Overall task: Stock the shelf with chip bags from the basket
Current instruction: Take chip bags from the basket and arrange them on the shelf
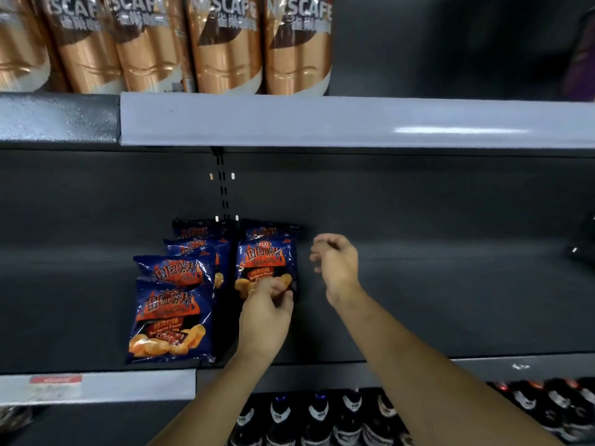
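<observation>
The middle shelf (434, 317) carries two rows of dark blue chip bags that run from the back wall toward the front lip. The left row (170, 320) holds four overlapping bags, and its nearest one stands just behind the lip. The right row is shorter, a right-row chip bag (265, 259) in front with one more bag (270, 228) behind it against the back wall. The two rows stand just beside each other. The left hand (267, 313) has its fingers curled round the lower edge of the right-row chip bag, pinching it. The right hand (338, 265) hovers just to the right of that bag, fingers loosely curled and holding nothing. To the right of the hands the shelf deck lies bare as far as a dark object (582, 249) at the frame edge. The upper shelf edge (322, 123) hangs well above the bag tops and carries copper coffee cans (225, 43). Dark bottles (322, 416) stand below the front lip.
</observation>
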A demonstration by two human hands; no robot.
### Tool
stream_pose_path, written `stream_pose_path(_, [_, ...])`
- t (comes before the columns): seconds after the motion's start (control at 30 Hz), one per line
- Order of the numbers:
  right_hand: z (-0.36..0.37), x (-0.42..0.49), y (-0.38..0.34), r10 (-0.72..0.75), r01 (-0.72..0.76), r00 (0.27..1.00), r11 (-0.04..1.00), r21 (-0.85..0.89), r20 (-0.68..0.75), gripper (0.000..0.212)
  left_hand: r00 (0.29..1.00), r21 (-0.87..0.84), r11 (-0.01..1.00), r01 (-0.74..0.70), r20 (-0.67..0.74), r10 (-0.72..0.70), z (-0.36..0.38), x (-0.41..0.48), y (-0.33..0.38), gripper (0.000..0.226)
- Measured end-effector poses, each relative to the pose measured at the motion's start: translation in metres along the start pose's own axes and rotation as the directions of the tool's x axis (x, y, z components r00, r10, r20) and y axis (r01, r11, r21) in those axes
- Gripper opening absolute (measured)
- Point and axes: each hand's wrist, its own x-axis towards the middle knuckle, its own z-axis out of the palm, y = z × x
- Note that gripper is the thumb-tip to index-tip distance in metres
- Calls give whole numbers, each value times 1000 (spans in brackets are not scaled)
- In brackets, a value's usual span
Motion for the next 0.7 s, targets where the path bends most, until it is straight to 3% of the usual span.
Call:
stream_pose_path(0.2, [-71, -16, -54, -59, 59, 998, 997, 50, 5, 15, 984, -28, 999, -40, 172, 45, 36, -14, 36, 15])
stream_pose_path(0.4, [-198, -34, -85, -61, 81, 989, 984, 156, -132, 17, 924, -102, 990, -95, 362, 125, 117, -54, 108, 16])
stream_pose_path(0.5, [-276, -47, -90, -63, 106, 967, 981, 164, -247, 18, 848, -181, 974, -136, 487, 209, 169, -89, 143, 17])
stream_pose_path(0.7, [-448, -100, -74, -34, 119, 887, 981, 156, -460, 13, 603, -254, 957, -141, 744, 287, 286, -184, 187, 22])
